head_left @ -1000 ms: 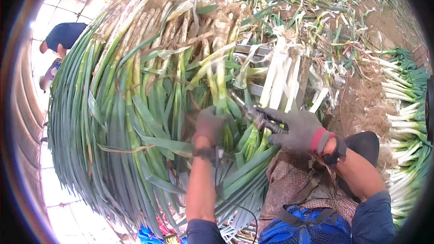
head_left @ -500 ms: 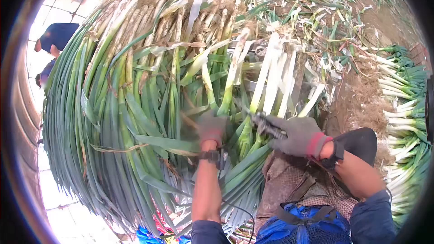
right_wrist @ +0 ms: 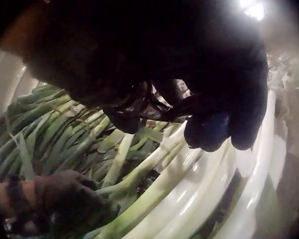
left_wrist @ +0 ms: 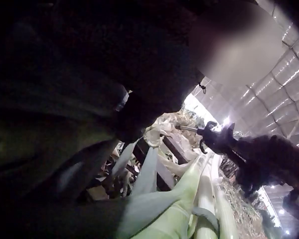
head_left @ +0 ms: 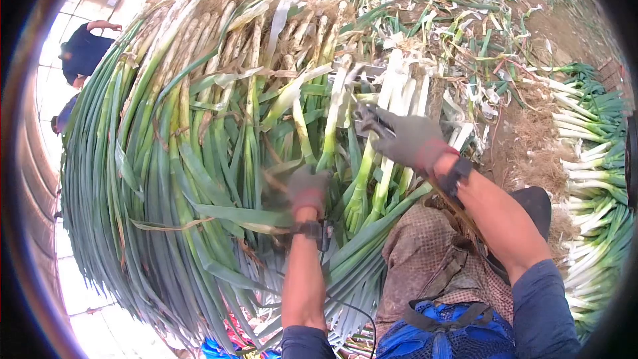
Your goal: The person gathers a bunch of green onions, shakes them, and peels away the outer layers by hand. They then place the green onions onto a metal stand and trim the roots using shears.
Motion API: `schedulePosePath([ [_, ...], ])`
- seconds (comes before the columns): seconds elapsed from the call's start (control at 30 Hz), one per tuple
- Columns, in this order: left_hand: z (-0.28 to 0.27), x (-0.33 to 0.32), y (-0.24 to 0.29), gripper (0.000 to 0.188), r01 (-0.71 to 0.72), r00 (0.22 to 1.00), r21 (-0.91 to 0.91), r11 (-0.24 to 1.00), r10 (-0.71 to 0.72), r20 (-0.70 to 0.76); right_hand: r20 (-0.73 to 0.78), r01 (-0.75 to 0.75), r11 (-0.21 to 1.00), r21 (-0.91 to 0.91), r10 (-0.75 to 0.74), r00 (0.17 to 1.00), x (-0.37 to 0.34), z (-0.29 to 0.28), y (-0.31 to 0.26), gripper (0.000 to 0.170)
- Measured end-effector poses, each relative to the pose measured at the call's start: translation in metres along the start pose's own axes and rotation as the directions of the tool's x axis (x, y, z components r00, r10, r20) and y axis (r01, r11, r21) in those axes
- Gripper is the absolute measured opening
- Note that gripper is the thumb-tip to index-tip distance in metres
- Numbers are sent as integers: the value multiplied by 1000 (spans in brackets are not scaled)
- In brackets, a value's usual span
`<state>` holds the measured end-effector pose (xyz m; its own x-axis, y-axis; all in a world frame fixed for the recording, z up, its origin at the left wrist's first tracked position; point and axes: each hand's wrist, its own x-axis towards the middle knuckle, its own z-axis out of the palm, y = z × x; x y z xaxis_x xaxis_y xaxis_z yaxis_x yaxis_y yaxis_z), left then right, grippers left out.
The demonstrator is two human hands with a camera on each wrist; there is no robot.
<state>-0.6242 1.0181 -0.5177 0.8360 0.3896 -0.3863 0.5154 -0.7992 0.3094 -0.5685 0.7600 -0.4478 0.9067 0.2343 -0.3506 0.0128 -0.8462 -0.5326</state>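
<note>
My gloved left hand [head_left: 308, 189] grips a long green onion [head_left: 333, 116] low on its green part, its root end pointing away from me. The gloved right hand [head_left: 409, 139] holds an air blow gun [head_left: 369, 119], its thin nozzle near the upper, pale part of that stalk. In the left wrist view the blow gun [left_wrist: 214, 137] shows its metal nozzle and lever. Several white-stemmed green onions [head_left: 403, 93] lie just right of the held stalk. The right wrist view shows my left hand [right_wrist: 65, 199] around the green part, while the right hand [right_wrist: 189, 59] is mostly dark.
A large heap of unpeeled green onions [head_left: 166, 153] spreads on the left. Peeled stalks [head_left: 585, 179] lie in a row at far right. Leaf scraps [head_left: 458, 6] cover the ground ahead. Another person [head_left: 86, 53] is at upper left. A metal support [head_left: 379, 76] shows beneath the stalks.
My right hand has moved forward and left with the blow gun, bringing it toward the stalk's root end. The left hand's stalk, blurred earlier, now stands apart from the white ones.
</note>
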Motion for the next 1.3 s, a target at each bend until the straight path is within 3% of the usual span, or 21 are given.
schedulePosePath([
  [0.17, 7, 5, -4, 50, 23, 1000, -20, 1000, -23, -8, -69, -52, 998, -37, 49, 996, 33, -6, 2, 71],
  [0.27, 4, 2, -2, 50, 36, 999, -10, 999, -36, -9, 163, -67, 995, 68, 55, 985, 2, -23, -11, 65],
  [0.33, 3, 1, -1, 49, 21, 1000, 0, 1000, -21, -16, 206, 7, 994, -106, 15, 978, -8, -3, -1, 72],
  [0.4, 4, 0, 1, 47, -7, 1000, 8, 1000, 8, -16, 112, 119, 987, -104, -107, 988, -9, 13, 9, 77],
  [0.5, 9, 2, -5, 45, -12, 1000, -39, 999, 11, -26, 63, -45, 999, 20, 44, 997, 13, 1, 0, 75],
  [0.6, 11, 3, -9, 46, -10, 999, -26, 1000, 9, -52, -11, -45, 999, 10, 46, 999, 19, -5, 3, 68],
  [0.67, 10, 1, -7, 46, 1, 999, -23, 1000, -2, -44, 147, -40, 999, 24, 36, 988, -1, -12, -3, 72],
  [0.7, 9, 0, -5, 46, 6, 999, -21, 1000, -7, -38, 235, -20, 998, -52, 32, 971, -12, -12, -3, 73],
  [0.8, 12, 4, -3, 45, 26, 999, 26, 999, -25, -26, 224, 161, 985, -54, -145, 964, -37, 10, 8, 71],
  [1.0, 9, -3, -2, 45, 16, 999, -21, 1000, -16, -28, 76, 7, 998, -55, -3, 997, 3, 8, -12, 60],
  [1.03, 10, -1, -3, 45, 0, 999, -19, 1000, -1, -41, 119, -61, 997, -57, 67, 991, 14, 6, -14, 74],
  [1.13, 17, 2, -11, 46, -21, 997, -7, 1000, 21, -70, 68, -101, 994, -43, 104, 992, 29, 7, -11, 75],
  [1.3, 20, 6, -11, 46, -11, 996, 0, 1000, 11, -86, 105, 5, 998, -67, 2, 994, 5, 9, -3, 74],
])
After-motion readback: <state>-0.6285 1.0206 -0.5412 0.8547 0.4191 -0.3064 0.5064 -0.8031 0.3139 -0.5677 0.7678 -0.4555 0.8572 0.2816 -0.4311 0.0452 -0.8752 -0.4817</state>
